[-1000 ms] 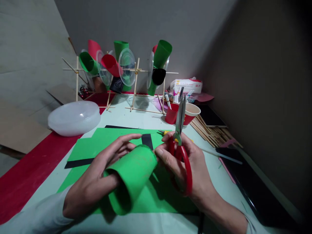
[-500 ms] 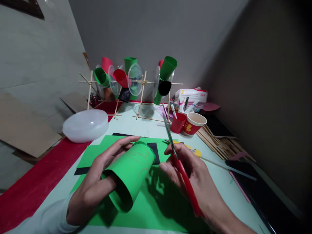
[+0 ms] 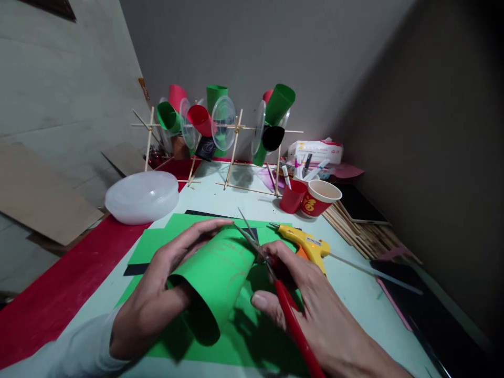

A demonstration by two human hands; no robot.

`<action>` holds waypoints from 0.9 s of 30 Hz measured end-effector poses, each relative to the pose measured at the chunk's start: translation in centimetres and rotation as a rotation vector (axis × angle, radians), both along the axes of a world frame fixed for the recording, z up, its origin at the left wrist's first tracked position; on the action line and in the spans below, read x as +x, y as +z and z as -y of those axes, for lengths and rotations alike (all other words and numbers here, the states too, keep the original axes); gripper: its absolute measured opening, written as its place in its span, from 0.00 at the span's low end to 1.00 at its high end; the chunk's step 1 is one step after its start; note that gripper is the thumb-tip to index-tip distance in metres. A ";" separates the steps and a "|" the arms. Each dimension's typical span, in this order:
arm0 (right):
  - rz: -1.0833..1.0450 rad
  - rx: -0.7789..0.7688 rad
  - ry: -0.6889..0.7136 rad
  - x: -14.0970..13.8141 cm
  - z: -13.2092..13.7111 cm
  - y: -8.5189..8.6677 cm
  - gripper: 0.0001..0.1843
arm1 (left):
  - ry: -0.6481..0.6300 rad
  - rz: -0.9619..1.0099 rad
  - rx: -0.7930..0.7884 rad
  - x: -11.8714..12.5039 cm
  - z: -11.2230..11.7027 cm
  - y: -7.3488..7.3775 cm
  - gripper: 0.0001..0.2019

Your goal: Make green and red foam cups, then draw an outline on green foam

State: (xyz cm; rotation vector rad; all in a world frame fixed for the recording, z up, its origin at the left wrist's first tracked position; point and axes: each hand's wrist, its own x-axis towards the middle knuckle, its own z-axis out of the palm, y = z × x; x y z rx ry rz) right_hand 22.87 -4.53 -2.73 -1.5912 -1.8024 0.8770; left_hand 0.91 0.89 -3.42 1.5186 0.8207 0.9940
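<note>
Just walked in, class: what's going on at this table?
A person's left hand holds a green paper tube, thumb inside its near opening. The right hand holds red-handled scissors, blades parted by the tube's far end; whether they touch it is unclear. A yellow glue gun lies beyond the right hand. Farther back stands a stick frame carrying coloured tubes.

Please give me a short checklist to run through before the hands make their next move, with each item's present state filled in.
1. Left hand holding the green paper tube: ok, thumb inside its near opening.
2. Right hand gripping the scissors: ok.
3. Blades parted: ok, by the tube's far end.
4. Left fingers well clear of the blades: not ok, a blade tip appears close to the fingertips.
5. Glue gun switched off: cannot tell.
</note>
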 end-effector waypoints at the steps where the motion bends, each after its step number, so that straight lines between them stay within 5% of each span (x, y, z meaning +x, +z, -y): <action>1: 0.001 0.004 0.000 0.0 0.0 0.1 0.17 | -0.010 0.006 0.003 0.0 0.0 -0.1 0.21; 18: -0.020 0.045 -0.038 0.0 -0.3 0.0 0.16 | 0.081 -0.003 -0.090 0.4 0.3 0.9 0.22; 27: -0.051 0.066 -0.011 0.1 -0.2 -0.2 0.14 | -0.007 0.011 -0.035 0.0 -0.1 0.2 0.22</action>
